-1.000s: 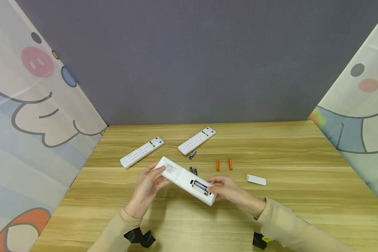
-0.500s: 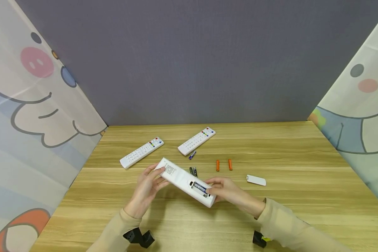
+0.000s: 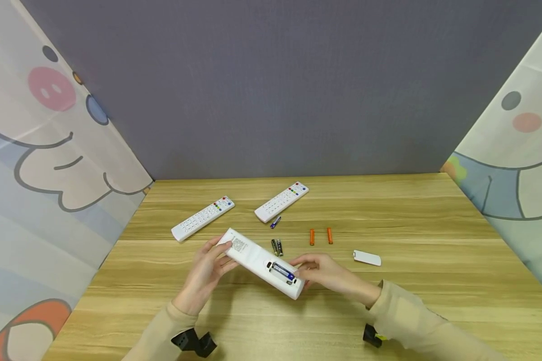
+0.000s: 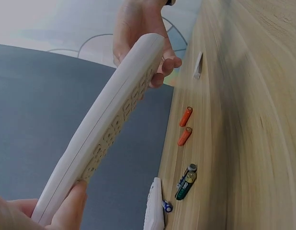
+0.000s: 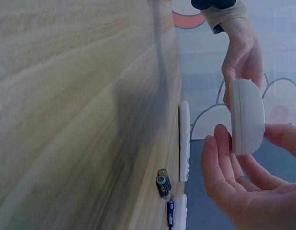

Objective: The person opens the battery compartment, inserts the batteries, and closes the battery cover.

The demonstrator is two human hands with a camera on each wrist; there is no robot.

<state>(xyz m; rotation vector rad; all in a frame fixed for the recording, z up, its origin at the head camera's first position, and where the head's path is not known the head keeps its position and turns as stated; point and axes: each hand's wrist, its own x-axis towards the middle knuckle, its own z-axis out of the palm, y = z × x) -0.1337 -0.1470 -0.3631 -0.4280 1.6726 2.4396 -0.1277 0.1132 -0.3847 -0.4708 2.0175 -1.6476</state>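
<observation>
A white remote control [image 3: 251, 254] is held above the table with its back up and its battery bay uncovered. One blue and silver battery [image 3: 281, 271] lies along the bay's upper side. My left hand [image 3: 206, 271] grips the end with the printed code, thumb on the back. At the bay end my right hand [image 3: 321, 271] holds the remote, its thumb by the battery's blue end. Buttons on the underside show in the left wrist view, where the left fingers [image 4: 71, 206] wrap that end. The right wrist view shows the remote's end [image 5: 248, 117] between thumb and fingers.
Two more white remotes [image 3: 203, 218] [image 3: 282, 202] lie face up behind. A blue battery [image 3: 275, 222], two dark batteries [image 3: 277, 247] and two orange batteries [image 3: 312, 237] [image 3: 329, 235] lie on the wooden table [image 3: 411, 220]. A white battery cover [image 3: 367, 257] is at right.
Both hands have shifted slightly left and down with the remote. The right thumb has slid back, and more of the battery's blue end shows in the bay.
</observation>
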